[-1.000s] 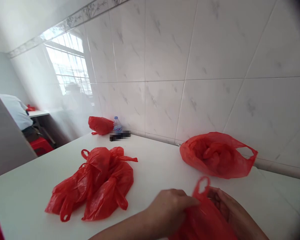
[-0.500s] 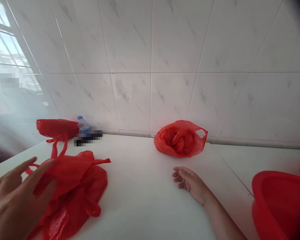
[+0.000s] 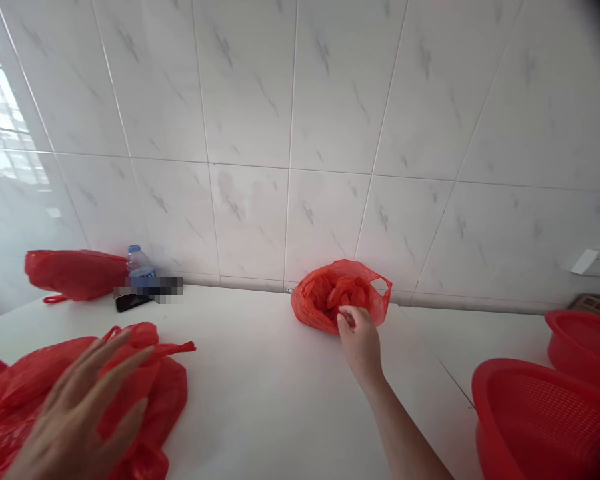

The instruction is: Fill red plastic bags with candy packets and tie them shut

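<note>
My left hand (image 3: 83,403) is open, its fingers stretched out and spread over a loose pile of red plastic bags (image 3: 163,393) at the lower left. Whether its underside touches the plastic cannot be told. At the back, near the wall, stands an opened red plastic bag (image 3: 307,303) stuffed with crumpled red plastic bags (image 3: 347,290). My right hand (image 3: 363,337) is at the front rim of that bag, its fingers loosely bent with a small gap between thumb and forefinger. No held thing shows in it.
Two red plastic baskets (image 3: 490,377) stand at the right. At the back left of the white table (image 3: 260,400) are a red bundle (image 3: 75,270), a plastic bottle (image 3: 137,260) and a dark phone-like object (image 3: 133,303). The tiled wall (image 3: 250,220) bounds the back.
My right hand has moved up and forward to the opened bag's front rim. My left hand has shifted right over the bag pile. The view has turned slightly to the right.
</note>
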The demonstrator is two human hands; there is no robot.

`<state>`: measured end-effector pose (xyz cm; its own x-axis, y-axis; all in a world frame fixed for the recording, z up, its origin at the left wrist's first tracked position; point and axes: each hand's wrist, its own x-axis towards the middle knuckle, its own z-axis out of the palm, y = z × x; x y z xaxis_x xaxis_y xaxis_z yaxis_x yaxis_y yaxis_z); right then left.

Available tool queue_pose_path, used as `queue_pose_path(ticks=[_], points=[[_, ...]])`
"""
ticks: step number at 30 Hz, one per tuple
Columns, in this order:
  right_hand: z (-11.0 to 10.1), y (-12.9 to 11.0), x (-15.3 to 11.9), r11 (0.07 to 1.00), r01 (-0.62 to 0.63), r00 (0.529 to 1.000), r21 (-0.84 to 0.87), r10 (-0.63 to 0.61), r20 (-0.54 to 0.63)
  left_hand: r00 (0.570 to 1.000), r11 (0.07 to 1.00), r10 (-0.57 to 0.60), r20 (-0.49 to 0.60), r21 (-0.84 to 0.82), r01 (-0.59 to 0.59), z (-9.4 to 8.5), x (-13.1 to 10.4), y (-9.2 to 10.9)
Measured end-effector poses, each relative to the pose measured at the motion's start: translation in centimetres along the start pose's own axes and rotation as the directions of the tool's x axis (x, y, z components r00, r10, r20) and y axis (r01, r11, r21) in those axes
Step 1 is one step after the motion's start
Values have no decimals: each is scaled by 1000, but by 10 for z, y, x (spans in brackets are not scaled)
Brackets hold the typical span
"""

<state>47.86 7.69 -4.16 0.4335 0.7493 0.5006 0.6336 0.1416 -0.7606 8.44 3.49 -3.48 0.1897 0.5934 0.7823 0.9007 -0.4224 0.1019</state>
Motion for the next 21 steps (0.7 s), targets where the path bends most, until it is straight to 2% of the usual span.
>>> queue_pose_path(ticks=[2,4,7,9,11,13,15,17,19,21], points=[[13,-6,15,974,112,994,-197,-109,26,995,997,75,62,-30,-73,6,5,24],[26,-5,29,928,134,989,-348,-100,113,978,986,164,129,-33,-161,15,3,40],[34,-4,46,927,102,984,-361,-41,175,942,960,279,189,-25,-279,26,-3,55],[24,-12,50,968,113,992,-226,-97,82,926,946,324,195,-35,-323,29,-7,64],[4,-26,46,990,138,988,-8,-138,-66,915,939,345,209,-83,-334,30,-9,74],[-18,-43,35,965,125,984,231,-91,-150,909,937,340,241,-169,-306,29,-9,86],[-36,-56,24,910,66,990,409,-8,-144,899,929,323,297,-281,-241,32,-7,99],[-45,-61,16,863,12,995,505,42,-96,870,908,320,374,-383,-169,40,0,115],[-46,-60,15,832,-58,997,551,78,-13,825,884,354,440,-445,-142,57,12,133],[-47,-59,15,812,-127,992,569,114,58,789,860,429,440,-467,-207,81,28,151]])
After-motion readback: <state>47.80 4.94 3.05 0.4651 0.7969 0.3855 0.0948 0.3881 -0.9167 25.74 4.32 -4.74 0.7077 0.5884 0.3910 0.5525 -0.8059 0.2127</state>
